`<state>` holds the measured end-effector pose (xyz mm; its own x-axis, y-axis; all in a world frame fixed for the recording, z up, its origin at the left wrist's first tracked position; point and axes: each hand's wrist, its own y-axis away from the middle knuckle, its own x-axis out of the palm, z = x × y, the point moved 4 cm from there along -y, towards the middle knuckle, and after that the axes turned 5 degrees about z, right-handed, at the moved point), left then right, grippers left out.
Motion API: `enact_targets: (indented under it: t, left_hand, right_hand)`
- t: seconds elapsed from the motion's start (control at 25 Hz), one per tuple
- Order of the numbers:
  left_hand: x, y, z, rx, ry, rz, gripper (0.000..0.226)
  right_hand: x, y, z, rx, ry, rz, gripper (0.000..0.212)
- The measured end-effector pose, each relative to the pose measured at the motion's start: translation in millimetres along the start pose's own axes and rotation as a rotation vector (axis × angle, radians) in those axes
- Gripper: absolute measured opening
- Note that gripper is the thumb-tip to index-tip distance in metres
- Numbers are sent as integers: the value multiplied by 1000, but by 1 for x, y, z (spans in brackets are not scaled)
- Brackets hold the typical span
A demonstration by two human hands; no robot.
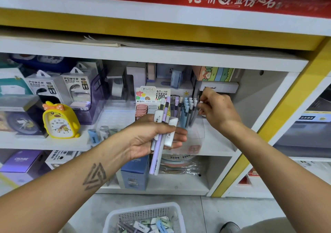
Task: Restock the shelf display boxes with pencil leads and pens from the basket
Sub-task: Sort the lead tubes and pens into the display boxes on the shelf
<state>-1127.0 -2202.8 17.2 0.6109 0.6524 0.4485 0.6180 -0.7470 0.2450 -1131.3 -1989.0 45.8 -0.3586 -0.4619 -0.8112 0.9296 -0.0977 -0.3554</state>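
Note:
My left hand (152, 136) holds a bundle of pens (158, 143), one purple and others white, in front of the middle shelf. Behind it stands the pencil lead display box (152, 98) with pink and grey lead cases. To its right is the clear pen display box (195, 134) with upright blue, grey and purple pens (186, 111). My right hand (216, 107) is at the right side of those pens, fingers curled, pinching the top of one. The white basket (114, 218) sits on the floor below with more leads and pens.
A yellow duck alarm clock (60, 120) and power bank boxes (75, 89) stand on the shelf to the left. Blue boxes (135, 173) and a wrapped roll sit on the lower shelf. A yellow shelf post (268, 125) rises at the right. My shoe shows at bottom right.

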Motion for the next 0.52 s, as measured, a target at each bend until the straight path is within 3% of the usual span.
enact_targets:
  t: [0.52]
  left_hand:
    - [-2,0,-1,6,1,-12,33]
  right_hand:
    - [0,1,3,-28,46,-46,14]
